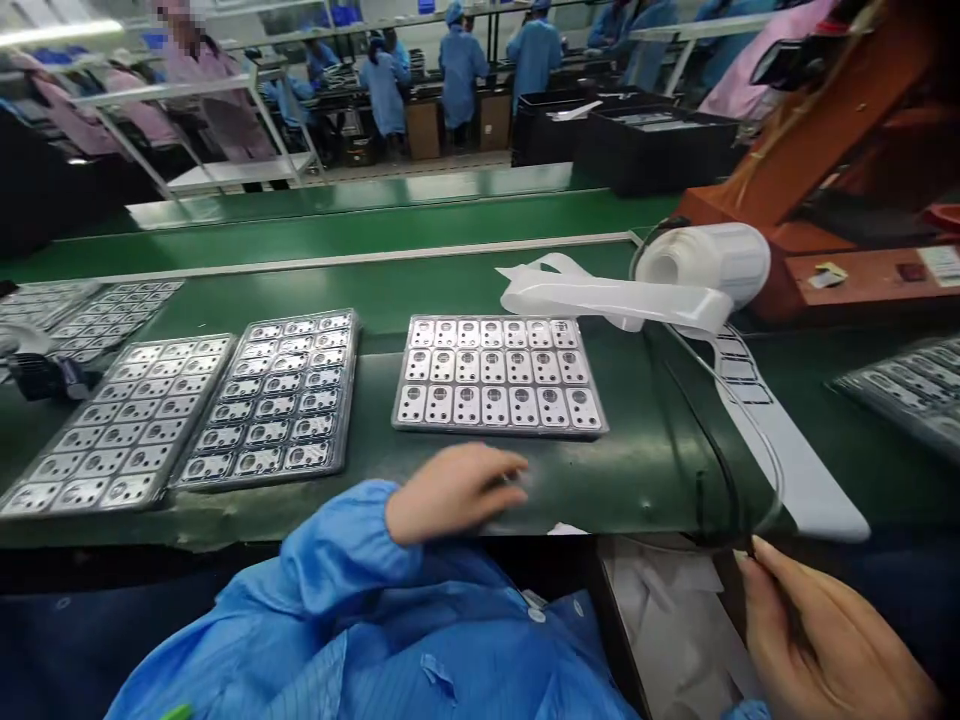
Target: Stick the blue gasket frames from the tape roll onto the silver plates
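Note:
My left hand (459, 490), slightly blurred, hovers over the green bench edge with thumb and fingers apart. It holds nothing that I can make out. Just beyond it lies a clear tray of small silvery plates (495, 375) with round and dotted cut-outs, set in rows. At the lower right my right hand (832, 620) pinches the end of a thin dark cord (724, 465) between thumb and forefinger. A clear thin tube (772, 465) curves down to the same spot. Near it a white label strip (802, 470) hangs toward the bench edge.
Two similar trays, one upright tray (274, 395) and another tray (124, 425), lie to the left. A white roll (712, 262) with loose backing strip sits at back right, beside an orange machine (810, 170). Black bins (652, 150) and people in blue and pink are beyond.

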Demonstrator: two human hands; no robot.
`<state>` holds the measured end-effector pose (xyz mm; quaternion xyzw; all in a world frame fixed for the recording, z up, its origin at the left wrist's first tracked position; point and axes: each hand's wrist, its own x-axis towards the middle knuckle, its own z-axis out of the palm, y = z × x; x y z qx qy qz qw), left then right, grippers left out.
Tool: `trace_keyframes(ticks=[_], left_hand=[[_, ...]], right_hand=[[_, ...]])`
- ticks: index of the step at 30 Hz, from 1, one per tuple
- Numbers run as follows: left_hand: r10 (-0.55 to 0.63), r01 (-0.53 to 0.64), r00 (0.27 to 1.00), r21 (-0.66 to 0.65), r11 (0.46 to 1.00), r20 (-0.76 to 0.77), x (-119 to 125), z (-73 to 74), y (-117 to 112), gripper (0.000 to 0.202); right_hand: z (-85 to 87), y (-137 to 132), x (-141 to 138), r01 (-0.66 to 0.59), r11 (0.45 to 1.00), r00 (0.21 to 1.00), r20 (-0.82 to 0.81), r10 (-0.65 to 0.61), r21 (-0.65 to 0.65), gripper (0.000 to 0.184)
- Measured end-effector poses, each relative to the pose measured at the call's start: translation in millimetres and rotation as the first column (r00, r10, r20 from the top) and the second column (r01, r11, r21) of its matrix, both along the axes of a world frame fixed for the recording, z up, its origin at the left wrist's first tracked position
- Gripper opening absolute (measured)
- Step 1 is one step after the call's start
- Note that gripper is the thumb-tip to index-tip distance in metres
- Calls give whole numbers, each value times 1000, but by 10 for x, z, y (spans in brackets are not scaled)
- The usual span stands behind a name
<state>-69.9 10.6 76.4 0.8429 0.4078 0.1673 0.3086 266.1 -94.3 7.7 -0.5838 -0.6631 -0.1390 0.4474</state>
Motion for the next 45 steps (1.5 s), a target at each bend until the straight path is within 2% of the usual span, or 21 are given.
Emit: trace_keyframes(ticks=[2,3,6,8,10,12,16,21,25,28,33,36,39,40,42,43,45], left_hand=[[272,-267,962,97,959,-37,-397,-1,207,30],[363,-350,929,157,924,-66,-575,-20,305,30],[446,-390,868,259,884,-217,-974,-98,528,34],[466,-382,820,288,878,-332,-1112,-144,616,44],[474,-372,774,303,877,-420,-1172,-180,672,55],[445,-346,766,287,893,-464,-1198,-211,712,61],[400,-336,812,220,916,-426,-1263,-289,755,64],[377,-317,872,228,921,-311,-1333,-370,738,58],[359,-296,879,232,926,-312,-1327,-339,734,66],[334,-269,857,212,939,-393,-1298,-270,761,73],[319,-226,824,245,943,-469,-1241,-191,788,66],[344,-234,870,320,918,-352,-1216,-201,748,59],[386,-339,916,306,890,-108,-1128,-215,627,38],[416,-399,910,255,881,-11,-1068,-214,564,33],[483,-506,852,75,860,203,-897,-206,415,28],[508,-521,805,-46,852,305,-789,-203,334,29],[544,-450,721,-307,839,429,-546,-213,182,33]], right_hand=[[104,111,-164,-64,994,994,90,56,84,50],[150,158,-244,-96,989,990,118,83,110,51],[223,269,-464,-158,978,985,96,145,135,44],[220,314,-590,-192,973,981,35,189,127,40],[192,334,-691,-215,972,975,-43,219,96,39],[154,334,-761,-219,974,967,-123,224,58,37],[73,324,-810,-189,982,948,-264,177,-20,26],[31,344,-832,-186,977,927,-350,139,-104,15],[37,364,-877,-197,970,925,-355,136,-141,11],[31,369,-900,-211,966,919,-366,144,-149,10],[4,359,-900,-220,964,915,-374,150,-152,12],[-22,353,-891,-209,962,912,-390,126,-177,12],[-56,355,-903,-211,955,889,-446,99,-208,10],[-66,357,-918,-212,951,872,-482,82,-223,11],[-77,364,-968,-222,938,812,-584,25,-268,14],[-77,368,-1004,-230,930,765,-644,-10,-288,16],[-68,379,-1085,-263,912,648,-758,-74,-314,21]])
